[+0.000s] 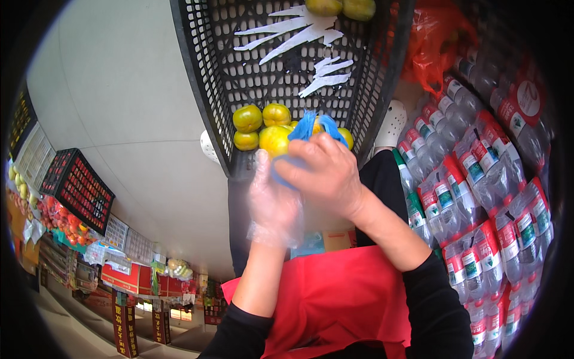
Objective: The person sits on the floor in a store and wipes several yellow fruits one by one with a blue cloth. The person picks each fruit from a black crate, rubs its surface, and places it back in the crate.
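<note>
My left hand [276,197], in a clear plastic glove, is raised over the near end of a black plastic crate [202,80]. My bare right hand [325,177] is beside it, blurred, its fingers curled at a blue cloth or mesh strip [305,128]. Part of the blue material also shows between the two hands. Whether the left hand grips it is unclear. Yellow-green persimmon-like fruits [247,118] lie in the crate just beyond the hands; the hands and blue material cover some. Two more fruits [323,6] are at the far end. Torn white pieces [296,31] lie on the crate's bottom.
Shrink-wrapped bottle packs [475,179] are stacked at the right, below a red plastic bag [428,45]. White clogs [391,123] flank the crate. A red apron [332,296] covers my lap. Another black crate [78,188] and fruit displays stand at the left.
</note>
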A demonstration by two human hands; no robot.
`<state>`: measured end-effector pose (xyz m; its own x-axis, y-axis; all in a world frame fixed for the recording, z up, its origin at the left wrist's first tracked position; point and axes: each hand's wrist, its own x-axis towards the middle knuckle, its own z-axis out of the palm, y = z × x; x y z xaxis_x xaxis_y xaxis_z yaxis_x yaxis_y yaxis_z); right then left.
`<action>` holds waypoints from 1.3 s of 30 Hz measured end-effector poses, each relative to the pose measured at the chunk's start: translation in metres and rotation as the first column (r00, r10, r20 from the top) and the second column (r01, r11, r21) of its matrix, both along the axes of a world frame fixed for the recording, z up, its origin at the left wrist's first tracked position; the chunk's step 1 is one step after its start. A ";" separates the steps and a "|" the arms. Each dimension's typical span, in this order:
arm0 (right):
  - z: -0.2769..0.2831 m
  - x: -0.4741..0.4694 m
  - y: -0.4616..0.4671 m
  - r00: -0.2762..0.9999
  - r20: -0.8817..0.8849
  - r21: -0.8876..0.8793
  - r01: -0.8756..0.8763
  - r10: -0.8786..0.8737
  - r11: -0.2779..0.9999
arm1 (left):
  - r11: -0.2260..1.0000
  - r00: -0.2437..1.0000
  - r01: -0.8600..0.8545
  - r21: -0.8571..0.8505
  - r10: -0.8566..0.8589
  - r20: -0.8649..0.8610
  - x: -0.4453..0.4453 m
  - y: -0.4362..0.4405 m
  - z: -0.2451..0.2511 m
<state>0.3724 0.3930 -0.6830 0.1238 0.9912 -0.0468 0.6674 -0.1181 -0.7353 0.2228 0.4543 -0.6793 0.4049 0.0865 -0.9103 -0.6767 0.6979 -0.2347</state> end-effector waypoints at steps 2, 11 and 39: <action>-0.003 0.006 -0.004 0.994 0.032 0.007 0.105 -0.105 0.994 | 0.993 0.990 0.107 0.044 -0.103 -0.097 -0.001 0.000 0.000; 0.016 0.024 0.007 0.887 -0.353 -0.125 0.271 -0.298 0.954 | 0.976 0.987 0.141 0.166 -0.151 0.049 0.004 0.002 0.010; 0.032 -0.013 -0.001 0.950 -0.101 -0.256 0.261 -0.294 0.931 | 0.948 0.954 0.277 0.159 -0.252 -0.163 0.009 -0.004 0.003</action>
